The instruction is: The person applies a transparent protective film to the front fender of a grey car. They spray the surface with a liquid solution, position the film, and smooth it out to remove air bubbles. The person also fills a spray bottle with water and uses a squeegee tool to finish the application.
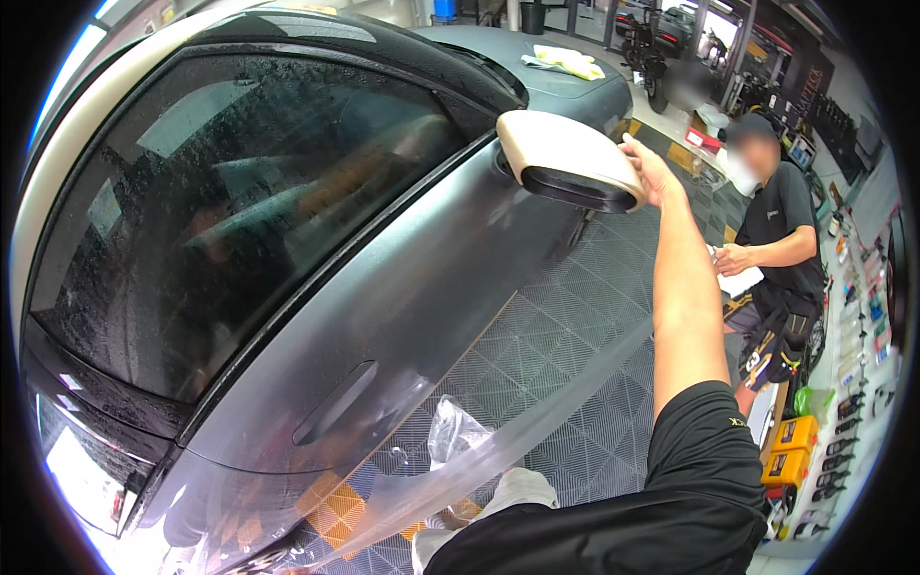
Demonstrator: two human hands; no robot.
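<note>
Beside the dark car's door (374, 287), my right arm reaches forward to the cream-coloured side mirror (565, 153). My right hand (653, 174) is at the mirror's outer end, fingers stretched out and apart, apparently touching its shell. Part of the hand is hidden behind the mirror's edge. My left hand is out of view. A wide sheet of clear film (537, 436) hangs in a curve between the lower part of the door and my body. Water drops cover the dark side window (240, 211).
A person (781, 225) in a dark shirt and cap stands to the right, holding something white. Yellow cases (791, 450) and tools line the right wall. Crumpled clear plastic (455, 431) lies on the patterned tile floor (537, 355). A yellow-green cloth (570, 62) rests on the bonnet.
</note>
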